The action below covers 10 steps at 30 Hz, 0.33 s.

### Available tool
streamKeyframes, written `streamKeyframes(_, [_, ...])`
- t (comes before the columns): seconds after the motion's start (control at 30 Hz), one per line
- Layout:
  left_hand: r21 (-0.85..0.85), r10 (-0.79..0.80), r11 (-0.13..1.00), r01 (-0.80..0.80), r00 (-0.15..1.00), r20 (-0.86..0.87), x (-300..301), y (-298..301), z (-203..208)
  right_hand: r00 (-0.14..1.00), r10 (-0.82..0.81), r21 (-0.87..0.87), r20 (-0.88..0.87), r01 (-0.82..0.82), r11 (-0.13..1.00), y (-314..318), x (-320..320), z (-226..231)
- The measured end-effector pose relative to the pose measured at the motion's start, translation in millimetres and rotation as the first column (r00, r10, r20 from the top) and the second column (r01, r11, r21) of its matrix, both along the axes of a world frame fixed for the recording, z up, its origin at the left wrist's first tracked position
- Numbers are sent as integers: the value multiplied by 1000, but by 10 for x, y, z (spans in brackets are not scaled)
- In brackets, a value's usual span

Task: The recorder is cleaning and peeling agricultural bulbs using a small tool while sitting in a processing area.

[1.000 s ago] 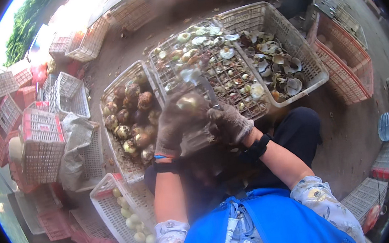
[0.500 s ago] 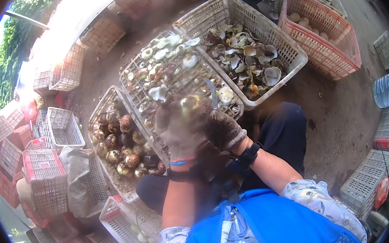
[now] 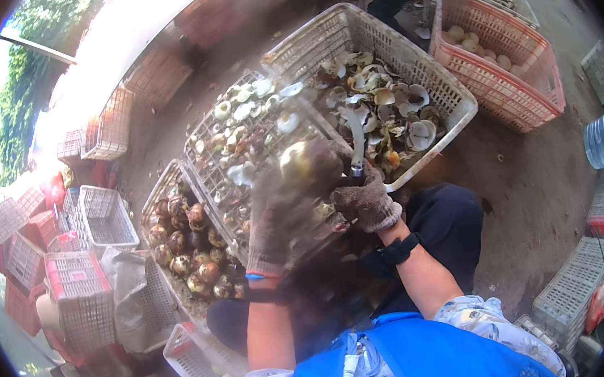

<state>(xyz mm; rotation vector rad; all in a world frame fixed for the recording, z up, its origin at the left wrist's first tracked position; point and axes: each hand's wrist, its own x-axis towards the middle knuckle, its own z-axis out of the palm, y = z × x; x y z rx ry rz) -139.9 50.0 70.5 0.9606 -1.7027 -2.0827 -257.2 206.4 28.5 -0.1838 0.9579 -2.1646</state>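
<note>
1. I am seeing the view tip further than half a second ago: the white basket of peelings [image 3: 445, 87] is now sitting higher and more to the right, and the red basket [image 3: 525, 87] is showing more of its pale round fruit inside.
2. The two gloved hands are staying close together in the middle, much as before, over the flat wire basket [image 3: 239, 143].
3. The left hand [image 3: 286, 215] is reaching up from the lower edge with the arm almost straight. Its grip is curling around a round, pale fruit [image 3: 299, 161], holding it up in front of me above the wire basket.
4. The right hand [image 3: 365, 204] is coming in from the lower right with the elbow bent and a dark band on the wrist. Its grip is pressed tight around the handle of a knife [image 3: 357, 143]. The blade is pointing up and away, just beside the fruit.
5. The fruit is sitting between the two hands, touching the left glove. I cannot tell if the blade is touching it, because the gloves are blurry.
6. A basket of dark, unpeeled fruit [image 3: 188, 250] is lying to the left of the left arm, on the dirt ground.
7. Stacks of red and white crates [image 3: 57, 285] are standing further left.
</note>
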Motion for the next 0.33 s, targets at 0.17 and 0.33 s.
streamKeyframes(0.17, [-143, -143, 981, 130, 986, -88, 123, -105, -522, 976, 163, 165, -142, -139, 976, -41, 95, -5])
streamKeyframes(0.33, [-594, 20, 800, 90, 984, 175, 334, 60, -514, 946, 202, 185, -254, -158, 970, -105, 182, -119])
